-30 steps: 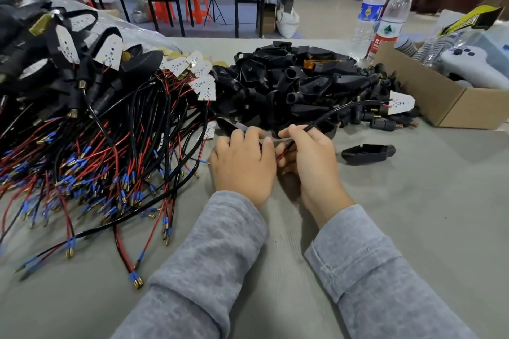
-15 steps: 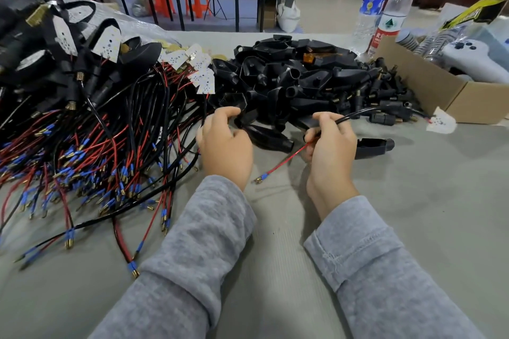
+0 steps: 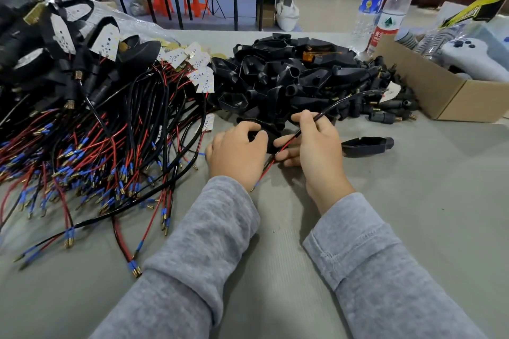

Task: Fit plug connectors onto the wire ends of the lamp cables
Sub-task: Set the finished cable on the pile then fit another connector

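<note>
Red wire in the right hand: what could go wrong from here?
1. The right hand pinches the cable well above the red wire tip, so the free end may wander off the black housing the left hand grips.
2. The cable arcs over the housing pile; pulling could drag parts.
3. The loose housing sits near the right wrist and could get knocked.

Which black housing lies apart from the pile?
The lone black housing on the bare table, just right of the right hand. The others are heaped together in the pile behind the hands.
</note>
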{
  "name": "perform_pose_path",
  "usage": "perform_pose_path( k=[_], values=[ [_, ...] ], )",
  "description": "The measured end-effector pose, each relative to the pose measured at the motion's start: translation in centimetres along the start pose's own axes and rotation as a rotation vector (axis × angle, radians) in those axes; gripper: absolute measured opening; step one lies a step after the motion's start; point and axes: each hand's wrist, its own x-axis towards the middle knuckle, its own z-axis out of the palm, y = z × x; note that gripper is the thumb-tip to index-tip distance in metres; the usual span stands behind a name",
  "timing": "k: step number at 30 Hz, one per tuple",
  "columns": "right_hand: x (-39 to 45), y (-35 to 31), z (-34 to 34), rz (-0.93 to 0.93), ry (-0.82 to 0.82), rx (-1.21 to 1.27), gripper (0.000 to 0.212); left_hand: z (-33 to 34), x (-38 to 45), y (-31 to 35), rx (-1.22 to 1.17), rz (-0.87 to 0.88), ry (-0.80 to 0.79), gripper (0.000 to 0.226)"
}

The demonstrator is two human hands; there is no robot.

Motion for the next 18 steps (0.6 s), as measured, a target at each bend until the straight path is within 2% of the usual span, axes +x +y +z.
perform_pose_path(
  k=[3, 5, 6, 9, 12, 18],
  values=[
    [-0.10, -0.18, -0.12, 0.002, -0.015, 0.097, 0.025, -0.22, 0.13, 0.09, -0.132, -0.055, 0.046, 0.023],
    [-0.07, -0.24, -0.17, -0.011, -0.006, 0.153, 0.026, -0.27, 0.18, 0.14, -0.202, -0.049, 0.100, 0.007],
    [-0.01, -0.24, -0.20, -0.016, -0.003, 0.173, 0.024, -0.32, 0.15, 0.16, -0.218, -0.045, 0.128, 0.006],
    [0.24, -0.33, -0.28, 0.003, -0.022, 0.220, 0.009, -0.34, 0.32, -0.06, -0.253, -0.021, 0.189, 0.033],
    [0.32, -0.23, -0.21, 0.035, -0.081, 0.223, 0.011, -0.50, 0.44, -0.04, -0.323, 0.012, 0.276, 0.050],
    [0.12, 0.17, 0.19, -0.015, -0.175, 0.205, 0.017, -0.60, 0.75, -0.15, -0.436, 0.003, 0.321, 0.056]
  ],
)
